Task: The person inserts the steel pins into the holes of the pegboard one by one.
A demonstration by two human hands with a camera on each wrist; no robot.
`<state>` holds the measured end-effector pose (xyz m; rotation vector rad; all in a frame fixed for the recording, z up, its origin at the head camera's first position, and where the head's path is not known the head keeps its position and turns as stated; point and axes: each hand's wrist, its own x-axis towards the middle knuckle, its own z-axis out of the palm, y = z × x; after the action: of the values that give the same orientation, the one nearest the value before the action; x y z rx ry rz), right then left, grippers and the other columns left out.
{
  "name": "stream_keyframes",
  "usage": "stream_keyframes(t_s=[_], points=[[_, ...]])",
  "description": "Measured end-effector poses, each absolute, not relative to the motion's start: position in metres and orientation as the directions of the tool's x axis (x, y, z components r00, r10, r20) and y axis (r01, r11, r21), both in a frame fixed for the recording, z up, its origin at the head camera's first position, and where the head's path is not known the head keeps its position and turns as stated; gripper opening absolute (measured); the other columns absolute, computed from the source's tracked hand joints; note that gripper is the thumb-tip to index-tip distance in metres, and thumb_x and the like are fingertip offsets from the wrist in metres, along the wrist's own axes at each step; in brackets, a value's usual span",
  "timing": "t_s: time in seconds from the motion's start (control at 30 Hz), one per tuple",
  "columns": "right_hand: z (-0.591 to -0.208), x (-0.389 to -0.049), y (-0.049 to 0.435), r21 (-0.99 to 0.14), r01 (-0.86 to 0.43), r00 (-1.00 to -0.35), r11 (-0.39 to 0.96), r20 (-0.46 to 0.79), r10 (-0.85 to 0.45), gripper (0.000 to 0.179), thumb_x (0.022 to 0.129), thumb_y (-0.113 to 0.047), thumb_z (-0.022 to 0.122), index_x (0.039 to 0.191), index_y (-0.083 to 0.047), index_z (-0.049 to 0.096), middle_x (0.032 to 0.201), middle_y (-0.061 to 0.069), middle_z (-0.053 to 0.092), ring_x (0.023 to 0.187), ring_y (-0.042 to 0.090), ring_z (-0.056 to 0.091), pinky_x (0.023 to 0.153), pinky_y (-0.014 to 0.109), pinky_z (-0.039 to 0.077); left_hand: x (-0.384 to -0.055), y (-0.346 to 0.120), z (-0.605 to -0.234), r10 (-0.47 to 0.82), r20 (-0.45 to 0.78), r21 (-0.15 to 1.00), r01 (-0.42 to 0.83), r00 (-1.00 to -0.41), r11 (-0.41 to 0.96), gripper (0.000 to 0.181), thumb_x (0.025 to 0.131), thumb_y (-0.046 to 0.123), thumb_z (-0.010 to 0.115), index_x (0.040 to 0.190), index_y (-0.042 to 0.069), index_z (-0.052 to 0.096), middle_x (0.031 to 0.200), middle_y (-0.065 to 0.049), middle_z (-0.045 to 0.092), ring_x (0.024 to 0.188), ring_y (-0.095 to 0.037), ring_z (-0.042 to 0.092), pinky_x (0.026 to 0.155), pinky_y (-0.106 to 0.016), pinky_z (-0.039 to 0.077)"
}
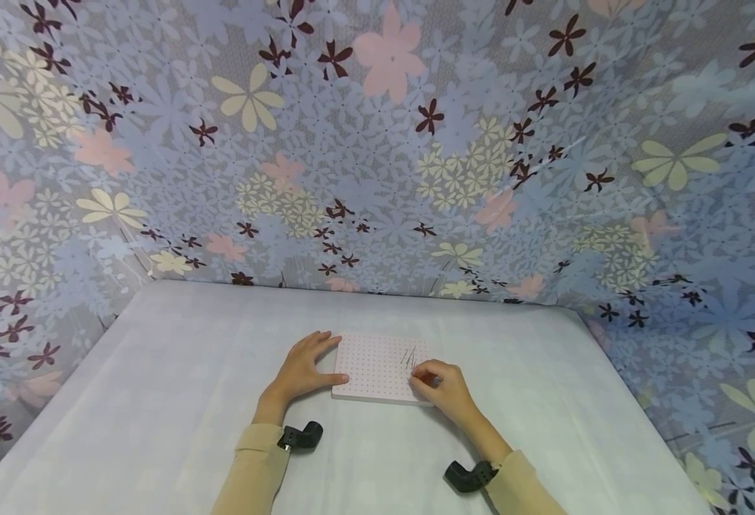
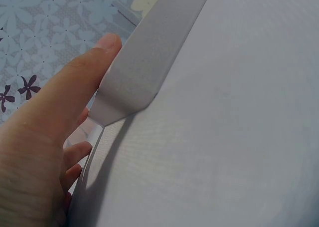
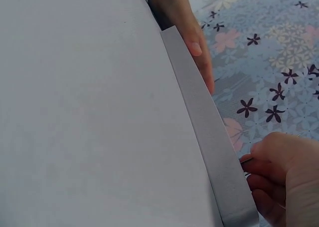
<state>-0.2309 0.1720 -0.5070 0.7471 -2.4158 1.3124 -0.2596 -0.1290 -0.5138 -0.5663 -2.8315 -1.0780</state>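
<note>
A flat white block [image 1: 371, 368] with a grid of small reddish dots on its top lies on the table. My left hand [image 1: 303, 368] rests at its left end, thumb [image 2: 107, 42] on the near edge and the other fingers against the left side. Several thin dark needles [image 1: 408, 355] show on the dotted top toward the right. At the block's near right part, my right hand [image 1: 443, 386] pinches a thin dark needle [image 3: 246, 160] between thumb and forefinger. The needle's far part is hidden behind the block in the right wrist view.
A pale cloth covers the table [image 1: 177, 386]. Behind it and along the sides hangs a flowered sheet [image 1: 377, 157]. Each wrist carries a black camera mount, the left one [image 1: 303, 435] and the right one [image 1: 470, 476] both near the table's front.
</note>
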Motion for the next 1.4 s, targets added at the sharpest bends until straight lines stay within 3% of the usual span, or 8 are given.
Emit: stream_keyframes(t_s=[0.3, 0.5, 0.97, 1.17, 1.4], points=[[-0.485, -0.219, 0.17, -0.73, -0.533, -0.844, 0.428, 0.425, -0.328, 0.017, 0.076, 0.006, 0.073, 0.092, 0.007, 0.068, 0.082, 0.015, 0.071, 0.071, 0.009, 0.062, 0.065, 0.025, 0.056, -0.259, -0.129, -0.514, 0.318, 0.177, 0.629, 0.355, -0.931, 0.692, 0.083, 0.07, 0.051, 0.076, 0.14, 0.017, 0.049, 0.149, -0.013, 0.042, 0.142, -0.036, 0.03, 0.116, -0.058, 0.023], [-0.473, -0.214, 0.171, -0.735, -0.528, -0.845, 0.426, 0.409, -0.344, 0.014, 0.077, 0.011, 0.067, 0.09, 0.008, 0.067, 0.083, 0.019, 0.07, 0.071, 0.015, 0.064, 0.067, 0.028, 0.057, -0.259, -0.129, -0.513, 0.315, 0.162, 0.626, 0.344, -0.935, 0.7, 0.083, 0.07, 0.052, 0.076, 0.14, 0.018, 0.048, 0.149, -0.012, 0.041, 0.143, -0.036, 0.029, 0.117, -0.057, 0.022], [-0.506, -0.234, 0.196, -0.721, -0.503, -0.861, 0.477, 0.47, -0.197, 0.017, 0.077, 0.01, 0.069, 0.091, 0.001, 0.071, 0.086, 0.012, 0.071, 0.075, 0.01, 0.063, 0.07, 0.018, 0.054, -0.258, -0.131, -0.512, 0.318, 0.186, 0.621, 0.362, -0.929, 0.695, 0.083, 0.069, 0.05, 0.077, 0.139, 0.015, 0.05, 0.148, -0.014, 0.043, 0.141, -0.037, 0.032, 0.115, -0.058, 0.024], [-0.509, -0.235, 0.207, -0.697, -0.499, -0.856, 0.514, 0.487, -0.171, 0.018, 0.076, 0.009, 0.07, 0.094, 0.003, 0.071, 0.086, 0.012, 0.072, 0.076, 0.015, 0.066, 0.071, 0.018, 0.055, -0.258, -0.131, -0.512, 0.312, 0.172, 0.627, 0.348, -0.934, 0.697, 0.083, 0.069, 0.05, 0.078, 0.139, 0.016, 0.049, 0.148, -0.013, 0.042, 0.142, -0.037, 0.031, 0.116, -0.058, 0.023], [-0.512, -0.233, 0.218, -0.656, -0.44, -0.869, 0.613, 0.483, -0.106, 0.023, 0.074, 0.011, 0.071, 0.094, -0.001, 0.071, 0.086, 0.005, 0.073, 0.078, 0.009, 0.065, 0.073, 0.019, 0.055, -0.258, -0.129, -0.511, 0.318, 0.158, 0.645, 0.341, -0.935, 0.683, 0.083, 0.07, 0.05, 0.077, 0.14, 0.017, 0.049, 0.15, -0.013, 0.041, 0.143, -0.036, 0.028, 0.116, -0.058, 0.022]])
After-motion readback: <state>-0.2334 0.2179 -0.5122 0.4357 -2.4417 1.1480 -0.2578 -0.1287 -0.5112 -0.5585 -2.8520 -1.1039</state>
